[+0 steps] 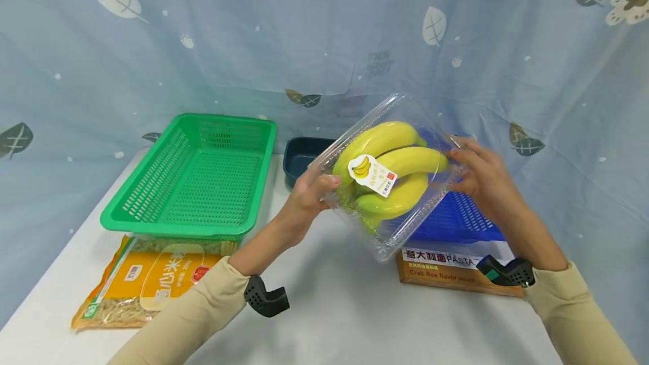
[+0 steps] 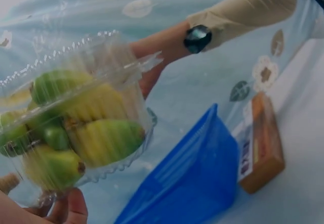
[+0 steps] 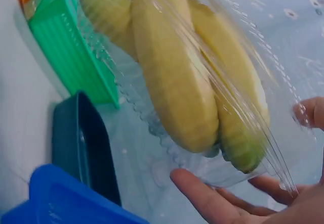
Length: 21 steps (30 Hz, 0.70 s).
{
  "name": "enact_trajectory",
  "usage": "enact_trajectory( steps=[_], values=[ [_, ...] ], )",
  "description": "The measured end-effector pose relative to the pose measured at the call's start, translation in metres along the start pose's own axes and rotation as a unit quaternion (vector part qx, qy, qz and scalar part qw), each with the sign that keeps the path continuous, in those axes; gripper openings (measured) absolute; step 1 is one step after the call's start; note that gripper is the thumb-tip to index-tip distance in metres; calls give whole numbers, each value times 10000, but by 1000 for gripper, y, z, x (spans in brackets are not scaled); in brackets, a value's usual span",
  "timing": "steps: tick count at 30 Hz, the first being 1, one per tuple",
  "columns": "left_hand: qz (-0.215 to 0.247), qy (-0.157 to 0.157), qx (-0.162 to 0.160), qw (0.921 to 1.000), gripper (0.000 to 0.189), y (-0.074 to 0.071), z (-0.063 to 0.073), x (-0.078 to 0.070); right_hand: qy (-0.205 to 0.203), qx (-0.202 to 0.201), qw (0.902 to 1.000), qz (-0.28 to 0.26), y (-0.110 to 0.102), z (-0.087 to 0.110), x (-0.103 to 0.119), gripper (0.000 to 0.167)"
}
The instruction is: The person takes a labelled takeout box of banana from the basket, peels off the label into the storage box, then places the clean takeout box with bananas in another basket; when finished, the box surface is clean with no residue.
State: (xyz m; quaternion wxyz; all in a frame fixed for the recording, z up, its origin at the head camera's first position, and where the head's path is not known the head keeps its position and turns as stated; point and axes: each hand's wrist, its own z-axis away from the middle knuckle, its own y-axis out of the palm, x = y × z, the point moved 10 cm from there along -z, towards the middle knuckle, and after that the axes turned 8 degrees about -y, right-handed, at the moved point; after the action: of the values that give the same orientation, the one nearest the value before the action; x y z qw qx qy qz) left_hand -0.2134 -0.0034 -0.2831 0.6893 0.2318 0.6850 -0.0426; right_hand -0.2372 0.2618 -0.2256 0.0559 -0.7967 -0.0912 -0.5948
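A clear plastic clamshell box [image 1: 381,250] is held up above the table, tilted, with several yellow-green bananas [image 1: 413,161] inside. A white label [image 1: 366,173] with a banana picture and print shows on its top. My left hand [image 1: 306,200] grips the box's near left side, thumb over the rim. On the opposite side, my right hand [image 1: 483,178] holds the box's edge between thumb and fingers. In the right wrist view, the fingers of the right hand [image 3: 217,204] reach under the box's end.
On the left stands a green basket [image 1: 182,232], with an orange noodle bag [image 1: 114,289] in front. A dark teal tub [image 1: 299,154] sits at the back. Below the right hand are a blue basket [image 1: 463,213] and a brown pasta box [image 1: 446,279]. A patterned curtain [image 1: 243,44] hangs behind.
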Motion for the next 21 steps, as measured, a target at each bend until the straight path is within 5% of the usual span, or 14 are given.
enact_trajectory(
  steps=[4, 8, 15, 21],
  values=[
    [158, 71, 66, 9998, 87, -9, 6, -3, -137, 674, 9975, -185, 20, 7, 3, 34],
    [378, 124, 8, 9992, 71, -24, 7, -11, -123, 1003, 9945, 270, 38, 22, 4, 37],
    [431, -181, -416, 9980, 68, -56, 9, -19, 32, 956, 9828, 1578, 60, 48, -1, 41],
    [312, -390, -507, 9975, 79, -67, 18, -23, 68, 628, 9843, 1647, 73, 60, -4, 44]
  ],
)
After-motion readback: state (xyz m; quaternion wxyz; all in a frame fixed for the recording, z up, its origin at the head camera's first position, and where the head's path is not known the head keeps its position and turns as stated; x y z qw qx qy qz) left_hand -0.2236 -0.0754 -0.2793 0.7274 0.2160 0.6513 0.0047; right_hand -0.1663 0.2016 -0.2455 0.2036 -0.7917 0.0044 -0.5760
